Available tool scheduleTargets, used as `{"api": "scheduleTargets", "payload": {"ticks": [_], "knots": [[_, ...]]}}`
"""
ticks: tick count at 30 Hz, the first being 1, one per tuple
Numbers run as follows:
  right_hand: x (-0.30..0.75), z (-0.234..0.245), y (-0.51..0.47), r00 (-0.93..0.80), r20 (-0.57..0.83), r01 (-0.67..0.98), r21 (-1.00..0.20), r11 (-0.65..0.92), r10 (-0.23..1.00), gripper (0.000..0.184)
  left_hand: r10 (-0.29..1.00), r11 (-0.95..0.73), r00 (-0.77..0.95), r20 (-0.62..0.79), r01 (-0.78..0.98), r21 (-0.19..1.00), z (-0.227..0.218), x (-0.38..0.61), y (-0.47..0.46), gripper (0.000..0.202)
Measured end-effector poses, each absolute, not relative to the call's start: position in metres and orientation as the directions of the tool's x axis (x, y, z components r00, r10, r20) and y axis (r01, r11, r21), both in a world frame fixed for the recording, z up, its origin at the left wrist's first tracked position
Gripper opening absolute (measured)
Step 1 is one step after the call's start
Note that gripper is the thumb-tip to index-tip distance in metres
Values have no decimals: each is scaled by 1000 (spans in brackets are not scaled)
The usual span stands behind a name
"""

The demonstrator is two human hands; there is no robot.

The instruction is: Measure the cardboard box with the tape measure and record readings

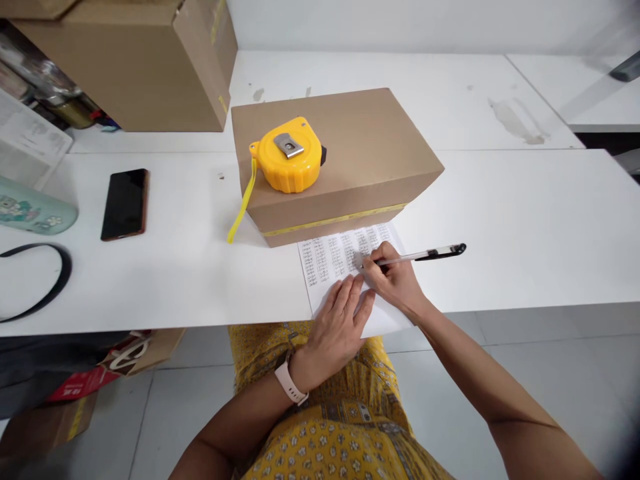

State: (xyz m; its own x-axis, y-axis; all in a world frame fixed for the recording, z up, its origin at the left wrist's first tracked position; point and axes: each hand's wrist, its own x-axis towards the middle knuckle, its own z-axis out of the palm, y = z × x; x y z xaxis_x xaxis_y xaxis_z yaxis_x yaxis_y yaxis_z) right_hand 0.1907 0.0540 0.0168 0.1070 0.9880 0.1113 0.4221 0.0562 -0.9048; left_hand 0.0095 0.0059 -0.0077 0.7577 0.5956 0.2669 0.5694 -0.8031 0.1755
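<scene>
A sheet of paper [330, 260] with rows of small writing lies at the white table's near edge. My left hand [337, 327] rests flat on its lower part, fingers stretched out. My right hand [393, 277] is closed on a pen [430, 254] whose tip touches the sheet. Just behind the paper stands a brown cardboard box [360, 153] with a strip of yellow tape along its front. A yellow tape measure [291, 155] sits on top of the box, its yellow strap hanging down the left side.
A black phone [125, 203] lies on the table [525, 220] to the left. A larger cardboard box [145, 67] stands at the back left. A teal bottle [35, 210] and a black strap [35, 280] are at the far left. Bags sit under the table.
</scene>
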Motion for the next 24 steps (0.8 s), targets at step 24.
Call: {"api": "scheduleTargets", "payload": {"ticks": [24], "knots": [[330, -9, 56, 260, 429, 936, -331, -117, 865, 51, 584, -728, 218, 782, 565, 387, 110, -31, 73, 23]]}}
